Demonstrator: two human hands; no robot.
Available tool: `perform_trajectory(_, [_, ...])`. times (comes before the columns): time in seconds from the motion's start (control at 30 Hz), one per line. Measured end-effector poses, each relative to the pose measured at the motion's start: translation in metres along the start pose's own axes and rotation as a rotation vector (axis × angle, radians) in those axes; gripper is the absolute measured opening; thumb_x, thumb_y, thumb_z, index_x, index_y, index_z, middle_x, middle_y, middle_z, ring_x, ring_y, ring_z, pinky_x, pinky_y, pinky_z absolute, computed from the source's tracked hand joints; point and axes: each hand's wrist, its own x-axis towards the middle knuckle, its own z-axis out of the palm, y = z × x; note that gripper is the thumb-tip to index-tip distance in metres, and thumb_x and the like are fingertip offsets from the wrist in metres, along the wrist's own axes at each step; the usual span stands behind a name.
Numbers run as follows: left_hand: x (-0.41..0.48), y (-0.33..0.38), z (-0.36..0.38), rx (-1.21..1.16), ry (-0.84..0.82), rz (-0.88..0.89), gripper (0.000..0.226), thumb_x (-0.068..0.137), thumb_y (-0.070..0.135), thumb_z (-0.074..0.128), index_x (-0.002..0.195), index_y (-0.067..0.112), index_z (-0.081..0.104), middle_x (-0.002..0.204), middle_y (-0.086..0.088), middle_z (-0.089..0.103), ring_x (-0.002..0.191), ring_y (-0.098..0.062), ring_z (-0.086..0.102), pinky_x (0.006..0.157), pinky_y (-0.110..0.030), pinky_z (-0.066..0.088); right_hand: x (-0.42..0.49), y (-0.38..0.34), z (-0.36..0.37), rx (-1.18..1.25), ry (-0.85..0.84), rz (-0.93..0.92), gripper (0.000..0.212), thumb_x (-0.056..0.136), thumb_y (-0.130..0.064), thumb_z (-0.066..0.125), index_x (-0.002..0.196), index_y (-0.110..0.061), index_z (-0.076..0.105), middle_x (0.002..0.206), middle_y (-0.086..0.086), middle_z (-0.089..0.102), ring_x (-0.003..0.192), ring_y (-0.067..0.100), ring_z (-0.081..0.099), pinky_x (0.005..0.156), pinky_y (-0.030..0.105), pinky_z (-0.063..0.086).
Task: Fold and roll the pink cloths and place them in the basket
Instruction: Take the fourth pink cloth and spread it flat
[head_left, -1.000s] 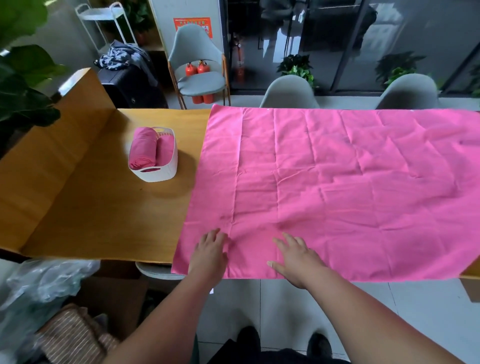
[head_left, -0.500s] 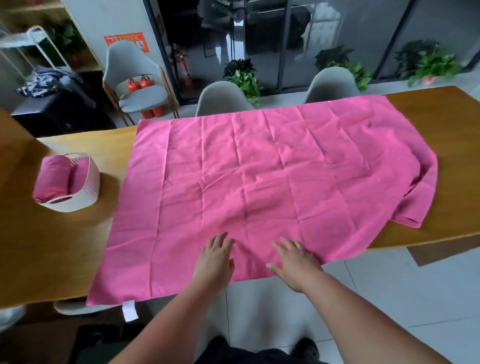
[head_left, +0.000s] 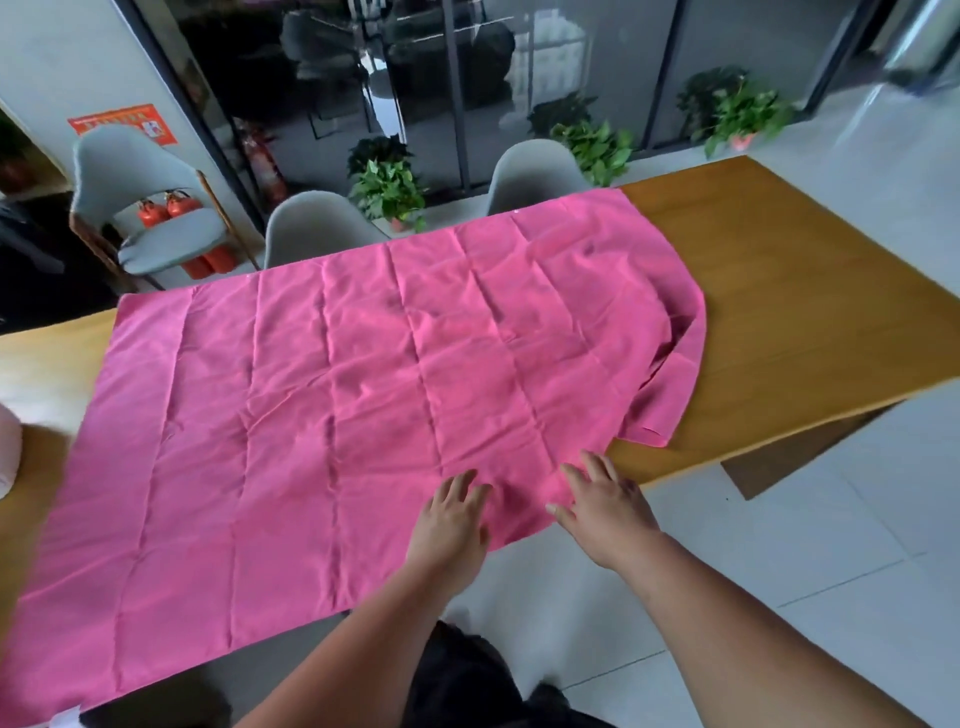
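Palms are down on both sides: the left hand (head_left: 451, 522) rests flat with its fingers straight and a little spread, and the right hand (head_left: 605, 506) lies the same way just beside it. Neither grips or pinches anything; they only press on fabric. Under them is the near border of the pink cloth (head_left: 332, 395), where it reaches the near edge of the table (head_left: 789, 322) and hangs a little over it. The right hand sits at the spot where that border gives way to bare wood, so it is at the cloth's near right end. From the hands, almost the whole sheet lies to the left and towards the far edge. Its long axis runs along the table's length, left to right, and it is spread in a single creased layer. The exception is the right end, just beyond and to the right of the right hand. There the cloth is rumpled and doubled over itself into a loose flap (head_left: 670, 364), which lies on the wood towards the table's right end. The right hand is plainly nearer to that flap; the left hand would have to cross over to reach it. I judge that folding has not begun and that the flap needs drawing out flat first. Grey chairs (head_left: 317, 228) stand behind the far edge, and a pale rounded shape (head_left: 8, 457) at the left border is too cut off to name.
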Motion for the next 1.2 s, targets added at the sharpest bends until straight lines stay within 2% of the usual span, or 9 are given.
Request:
perform_trajectory(0.2, [0.059,0.066,0.004,-0.01,-0.013,0.092,0.058,0.101,0.028,0.057,0.155,0.03,0.038,0.169,0.002,0.022,0.153,-0.023,0.024,0.121,-0.041,0.035,0.023,0.069,-0.021,0.014,0.034,0.128,0.075,0.102,-0.065,0.042,0.163,-0.023,0.028,0.174,0.005,0.009,0.161,0.028,0.004,0.125,0.048,0.026])
perform_trajectory(0.37, [0.113,0.114,0.02,0.006,-0.026,0.204,0.066,0.102,0.031,0.055,0.162,0.03,0.028,0.166,0.004,0.027,0.152,-0.021,0.023,0.123,-0.041,0.034,0.052,0.115,-0.031,0.002,-0.031,0.133,0.075,0.104,-0.062,0.04,0.163,-0.018,0.026,0.174,0.004,0.009,0.16,0.026,0.005,0.125,0.049,0.025])
perform_trajectory(0.53, [0.186,0.166,0.031,0.023,0.017,0.307,0.053,0.097,0.033,0.055,0.149,0.027,0.047,0.157,0.004,0.04,0.146,-0.022,0.034,0.117,-0.042,0.041,0.077,0.168,-0.054,-0.022,0.005,0.091,0.055,0.104,-0.051,0.048,0.147,-0.018,0.045,0.146,-0.007,0.042,0.137,0.02,0.038,0.108,0.041,0.041])
perform_trajectory(0.7, [0.231,0.212,0.041,0.134,0.047,0.354,0.04,0.097,0.041,0.047,0.126,0.021,0.066,0.138,-0.001,0.058,0.133,-0.027,0.046,0.115,-0.042,0.041,0.095,0.213,-0.082,-0.038,-0.004,0.022,0.037,0.102,-0.039,0.053,0.138,-0.029,0.056,0.137,-0.014,0.051,0.127,0.016,0.044,0.105,0.039,0.042])
perform_trajectory(0.83, [0.251,0.236,0.049,0.183,0.048,0.239,0.053,0.098,0.049,0.049,0.136,0.015,0.063,0.133,-0.01,0.063,0.117,-0.032,0.055,0.1,-0.044,0.051,0.112,0.229,-0.089,-0.019,-0.004,0.033,0.03,0.101,-0.033,0.053,0.13,-0.03,0.061,0.128,-0.014,0.054,0.121,0.016,0.046,0.101,0.039,0.044])
perform_trajectory(0.93, [0.258,0.249,0.047,0.181,0.034,0.099,0.063,0.095,0.049,0.037,0.136,0.011,0.066,0.126,-0.014,0.068,0.11,-0.035,0.063,0.089,-0.046,0.056,0.122,0.238,-0.095,0.009,-0.011,0.039,0.028,0.102,-0.031,0.053,0.129,-0.029,0.062,0.129,-0.013,0.053,0.119,0.018,0.047,0.097,0.038,0.047])
perform_trajectory(1.0, [0.266,0.256,0.048,0.179,0.022,0.044,0.053,0.098,0.044,0.043,0.136,0.015,0.064,0.118,-0.006,0.067,0.105,-0.031,0.06,0.088,-0.043,0.052,0.132,0.247,-0.099,0.042,-0.026,0.05,0.029,0.102,-0.032,0.051,0.13,-0.03,0.062,0.128,-0.013,0.054,0.115,0.018,0.049,0.094,0.039,0.05])
perform_trajectory(1.1, [0.28,0.268,0.046,0.115,-0.02,-0.039,0.03,0.103,0.031,0.049,0.13,0.025,0.061,0.122,0.001,0.064,0.113,-0.028,0.053,0.097,-0.042,0.041,0.148,0.263,-0.108,0.128,-0.034,0.098,0.029,0.104,-0.04,0.05,0.13,-0.035,0.062,0.119,-0.012,0.056,0.106,0.016,0.054,0.085,0.038,0.055])
perform_trajectory(1.2, [0.291,0.285,0.041,0.011,0.061,-0.054,0.029,0.104,0.044,0.047,0.115,0.027,0.067,0.113,0.002,0.065,0.108,-0.026,0.054,0.094,-0.041,0.046,0.165,0.28,-0.118,0.203,-0.029,0.148,0.027,0.105,-0.047,0.048,0.128,-0.037,0.058,0.117,-0.011,0.062,0.097,0.015,0.059,0.075,0.034,0.054])
